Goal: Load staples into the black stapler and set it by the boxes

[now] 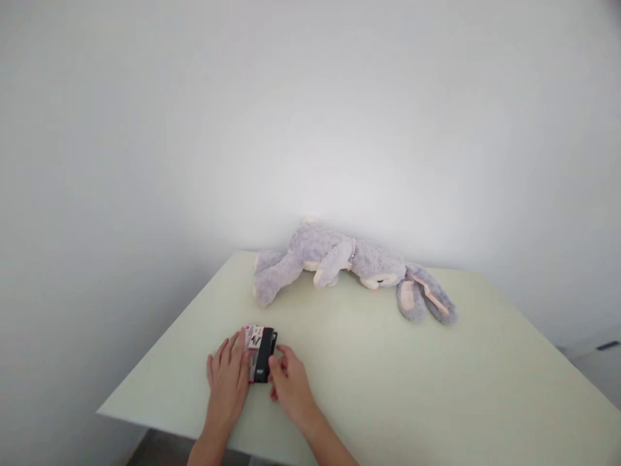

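Observation:
A small black device (264, 353) lies on top of a red and white card or package (253, 338) near the front left of the pale green table (388, 375). My left hand (228, 378) rests flat on the table, its fingers over the card's left side. My right hand (290, 385) touches the black device's right edge with thumb and fingertips. What the device is cannot be told.
A grey plush rabbit (339, 262) with pink inner ears lies on its side along the table's far edge, against a plain white wall. The table's left edge runs close to my left hand.

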`<act>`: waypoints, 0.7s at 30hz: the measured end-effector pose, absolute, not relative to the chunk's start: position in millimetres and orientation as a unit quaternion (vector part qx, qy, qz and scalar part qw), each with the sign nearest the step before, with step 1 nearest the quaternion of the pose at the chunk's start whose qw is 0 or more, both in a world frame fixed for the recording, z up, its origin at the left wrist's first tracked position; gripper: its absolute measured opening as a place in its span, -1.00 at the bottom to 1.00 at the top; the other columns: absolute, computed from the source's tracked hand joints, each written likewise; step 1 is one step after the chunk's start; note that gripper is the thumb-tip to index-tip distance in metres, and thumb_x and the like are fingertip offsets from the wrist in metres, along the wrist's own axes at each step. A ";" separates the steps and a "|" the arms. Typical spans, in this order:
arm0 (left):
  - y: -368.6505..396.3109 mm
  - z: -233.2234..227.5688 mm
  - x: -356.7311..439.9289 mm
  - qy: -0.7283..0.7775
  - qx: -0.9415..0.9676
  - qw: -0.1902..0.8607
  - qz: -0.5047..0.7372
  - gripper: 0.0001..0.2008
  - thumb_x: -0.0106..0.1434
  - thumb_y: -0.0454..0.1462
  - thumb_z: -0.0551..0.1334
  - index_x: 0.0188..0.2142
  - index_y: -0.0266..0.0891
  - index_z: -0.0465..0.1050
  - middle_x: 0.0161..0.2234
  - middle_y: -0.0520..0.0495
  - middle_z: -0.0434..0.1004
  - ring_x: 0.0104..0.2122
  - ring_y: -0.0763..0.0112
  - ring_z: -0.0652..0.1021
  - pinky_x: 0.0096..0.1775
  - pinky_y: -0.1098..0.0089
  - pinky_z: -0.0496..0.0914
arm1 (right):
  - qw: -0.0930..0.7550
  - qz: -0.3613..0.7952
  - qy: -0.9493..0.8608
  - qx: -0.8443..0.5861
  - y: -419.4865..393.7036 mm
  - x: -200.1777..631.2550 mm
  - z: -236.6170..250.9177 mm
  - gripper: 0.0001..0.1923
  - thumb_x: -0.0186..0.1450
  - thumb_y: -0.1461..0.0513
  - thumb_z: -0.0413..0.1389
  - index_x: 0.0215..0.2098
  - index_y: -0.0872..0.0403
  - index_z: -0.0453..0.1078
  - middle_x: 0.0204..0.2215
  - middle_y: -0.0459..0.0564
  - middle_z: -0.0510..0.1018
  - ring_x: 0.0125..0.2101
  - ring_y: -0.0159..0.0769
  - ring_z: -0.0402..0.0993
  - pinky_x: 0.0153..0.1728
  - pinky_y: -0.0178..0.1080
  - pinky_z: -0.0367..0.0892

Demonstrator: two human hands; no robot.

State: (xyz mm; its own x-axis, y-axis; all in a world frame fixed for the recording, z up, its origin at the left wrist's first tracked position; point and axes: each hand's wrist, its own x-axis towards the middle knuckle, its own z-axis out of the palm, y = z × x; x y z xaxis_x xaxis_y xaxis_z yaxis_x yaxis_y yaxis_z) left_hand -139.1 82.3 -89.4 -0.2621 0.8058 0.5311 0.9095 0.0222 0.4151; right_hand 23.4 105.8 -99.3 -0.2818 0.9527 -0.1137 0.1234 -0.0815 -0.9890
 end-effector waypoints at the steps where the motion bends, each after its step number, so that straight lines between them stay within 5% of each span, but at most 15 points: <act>1: 79.2 -83.6 -131.7 -0.718 -0.590 0.077 -0.360 -0.53 0.49 -0.23 -0.07 0.32 -0.18 0.25 0.20 -0.24 0.42 0.22 0.07 0.35 0.24 -0.10 0.18 | 0.374 0.549 -0.568 -0.487 103.7 33.2 -99.8 -0.40 0.45 -0.12 -0.15 0.24 0.08 0.26 -0.44 -0.14 0.47 -0.66 -0.38 0.34 -0.65 -0.32 0.27; 4: 66.0 -72.5 -92.4 -0.730 -0.570 0.082 -0.369 -0.51 0.49 -0.25 -0.11 0.36 -0.28 0.14 0.24 -0.34 0.32 0.26 0.03 0.28 0.26 -0.13 0.14 | 0.400 0.478 -0.570 -0.535 96.4 80.2 -101.8 -0.44 0.45 -0.07 -0.11 0.19 0.13 0.31 -0.42 -0.08 0.49 -0.47 -0.30 0.40 -0.44 -0.28 0.34; 7: 56.4 -69.9 -34.1 -0.689 -0.642 0.037 -0.335 -0.53 0.48 -0.27 -0.05 0.34 -0.08 0.19 0.26 -0.17 0.33 0.27 0.17 0.31 0.29 0.02 0.18 | 0.409 0.409 -0.568 -0.585 90.8 142.2 -105.2 -0.42 0.43 -0.07 -0.10 0.21 0.14 0.30 -0.35 0.00 0.52 -0.38 -0.21 0.41 -0.25 -0.17 0.38; 12: 59.8 -85.1 39.4 -0.607 -0.749 -0.053 -0.260 -0.47 0.45 -0.24 0.03 0.38 0.00 0.12 0.34 -0.06 0.28 0.32 0.25 0.27 0.32 0.10 0.21 | 0.361 0.194 -0.661 -0.629 76.6 231.5 -118.7 -0.44 0.42 -0.01 -0.07 0.26 0.09 0.31 0.11 0.21 0.47 0.15 0.03 0.30 0.24 0.09 0.15; 16: 65.1 -101.8 51.3 -0.611 -0.752 -0.079 -0.233 -0.43 0.47 -0.16 0.02 0.43 -0.12 0.00 0.44 -0.15 0.06 0.43 0.11 0.07 0.38 -0.10 0.04 | 0.228 0.056 -0.737 -0.634 60.7 251.8 -126.3 -0.44 0.49 0.06 -0.21 0.40 -0.02 0.14 0.37 0.06 0.25 0.40 0.02 -0.02 0.35 0.17 -0.03; 21: 64.6 -106.7 49.6 -0.616 -0.753 -0.082 -0.216 -0.44 0.49 -0.10 -0.02 0.42 -0.09 0.00 0.47 -0.11 -0.03 0.45 0.13 -0.02 0.41 -0.10 -0.02 | 0.154 0.002 -0.740 -0.655 54.2 237.4 -125.3 -0.39 0.51 0.07 -0.28 0.49 -0.07 -0.11 0.48 -0.05 -0.01 0.46 0.03 -0.24 0.38 0.27 -0.17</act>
